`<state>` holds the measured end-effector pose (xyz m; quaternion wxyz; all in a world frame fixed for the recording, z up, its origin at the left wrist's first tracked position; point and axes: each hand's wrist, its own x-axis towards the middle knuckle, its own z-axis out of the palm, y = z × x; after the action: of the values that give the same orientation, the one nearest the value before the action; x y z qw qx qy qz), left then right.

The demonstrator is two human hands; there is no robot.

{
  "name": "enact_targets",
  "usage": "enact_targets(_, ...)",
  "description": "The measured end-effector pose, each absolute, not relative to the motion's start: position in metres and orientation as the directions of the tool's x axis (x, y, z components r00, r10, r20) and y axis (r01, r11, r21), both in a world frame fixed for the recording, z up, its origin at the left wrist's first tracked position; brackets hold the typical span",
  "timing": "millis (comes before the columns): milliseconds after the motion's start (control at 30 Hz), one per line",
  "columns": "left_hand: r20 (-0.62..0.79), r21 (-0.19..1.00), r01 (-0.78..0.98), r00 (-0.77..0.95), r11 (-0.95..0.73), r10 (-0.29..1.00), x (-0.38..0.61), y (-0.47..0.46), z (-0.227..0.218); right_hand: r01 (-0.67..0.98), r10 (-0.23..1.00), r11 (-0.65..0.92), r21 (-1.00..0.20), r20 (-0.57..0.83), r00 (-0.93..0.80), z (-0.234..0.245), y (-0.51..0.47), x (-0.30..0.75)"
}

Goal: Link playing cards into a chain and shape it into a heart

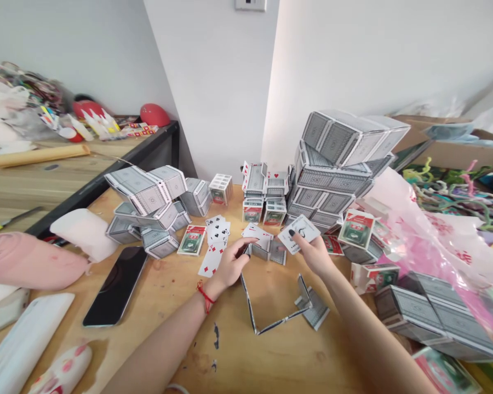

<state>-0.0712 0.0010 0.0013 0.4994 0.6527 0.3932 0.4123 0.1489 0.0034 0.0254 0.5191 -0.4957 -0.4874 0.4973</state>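
My left hand [230, 264], with a red string bracelet at the wrist, curls thumb and forefinger round the upper left end of a frame of joined playing cards [278, 322]. The frame stands on edge on the wooden table [213, 361]. In my right hand [315, 253] a playing card [299, 234] is pinched, its printed face up and the thumb on top. Between the hands lie a few loose cards [258, 236]. Another face-down card [317, 311] touches the frame's right corner. Face-up cards [218, 232] lie left of my left hand.
A tall stack of card-built blocks [328, 175] rises behind my right hand; a lower stack [148, 202] stands left. Card boxes [191, 239] lie about. A phone [115, 287] rests at left. More card blocks [431, 312] and pink plastic [427, 230] crowd the right.
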Motion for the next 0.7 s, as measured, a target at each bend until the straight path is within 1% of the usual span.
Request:
enact_targets(67,0.132,0.973,0.138,0.317,-0.184,0.939,-0.071,0.002,0.002,-0.128,0.999,-0.012,-0.992,-0.016,0.031,0.016,-0.008,0.149)
enact_targets(100,0.128,0.973,0.148,0.297,-0.178,0.946,-0.071,0.002,0.003,-0.126,0.998,-0.011,-0.992,-0.018,0.054,0.011,-0.013,0.15)
enact_targets(133,0.123,0.973,0.154,0.275,-0.17,0.953,-0.071,0.002,0.003,-0.087,0.997,-0.015,-0.996,-0.021,0.069,0.006,-0.017,0.15)
enact_targets(200,0.119,0.974,0.159,0.233,-0.158,0.965,-0.072,0.002,0.004,0.074,0.994,0.03,-0.997,0.038,0.102,-0.001,-0.022,0.152)
enact_targets(300,0.132,0.975,0.151,0.202,-0.164,0.97,-0.072,0.003,0.004,0.334,0.988,0.126,-0.934,0.149,0.042,-0.006,-0.026,0.157)
enact_targets(367,0.138,0.975,0.144,0.201,-0.169,0.97,-0.072,0.003,0.004,0.446,0.983,0.175,-0.878,0.185,-0.021,-0.008,-0.029,0.158)
enact_targets(500,0.13,0.975,0.154,0.199,-0.162,0.971,-0.072,0.002,0.002,0.565,0.962,0.272,-0.779,0.234,-0.14,-0.01,-0.034,0.158)
enact_targets(700,0.119,0.97,0.186,0.201,-0.157,0.972,-0.072,0.003,0.003,0.691,0.943,0.323,-0.647,0.278,-0.181,-0.011,-0.037,0.154)
